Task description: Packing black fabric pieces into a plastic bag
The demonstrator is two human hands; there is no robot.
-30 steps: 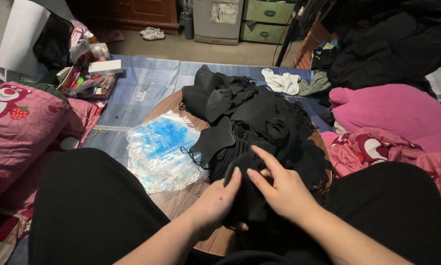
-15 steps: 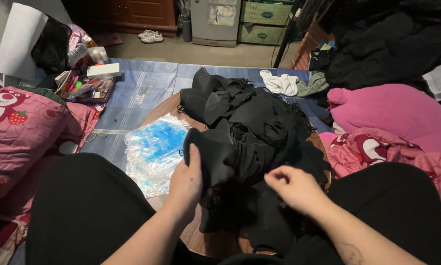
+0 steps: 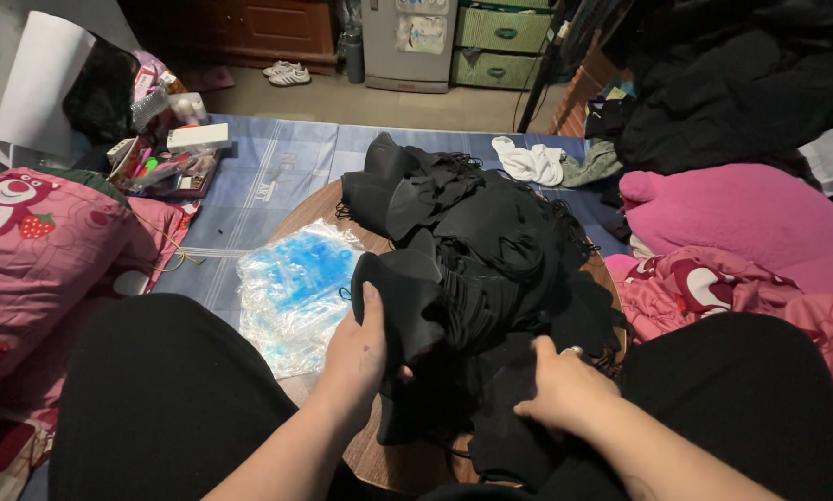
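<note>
Black fabric pieces (image 3: 477, 250), heaped in a pile w/ stringy bits, cover most of the round wooden table (image 3: 310, 209) in front of the person. Left hand (image 3: 361, 357) has its grip clamped on one folded black piece (image 3: 403, 301) at the pile's near-left edge, thumb up along its side, fingers hidden behind. Right hand (image 3: 565, 390) lies flat, palm down, fingers together & not gripping, pressing on black cloth at the pile's near-right edge; ring on one finger.

Vs 0.5 s ago: left hand sits a bit lower on the same piece, which now hangs closer to the lap; right hand has dropped from a loose lifted pose to resting flat on the cloth. 1 s ago both hands were bunched together on one piece at centre, now they're apart.

Clear plastic bag w/ blue contents (image 3: 296, 288) lies on the table just left of the pile, near the left hand. Table stands on a blue mat (image 3: 268, 172). Pink pillow w/ bear & strawberry print (image 3: 36, 250) at left, pink blanket (image 3: 732, 209) at right, dark clothes behind it. White box (image 3: 198, 137) on a cluttered tray far left. White socks (image 3: 528, 160) beyond the pile. Back of room: small fridge (image 3: 412, 37), green drawers (image 3: 505, 28), white sneakers (image 3: 287, 72) on the floor.
</note>
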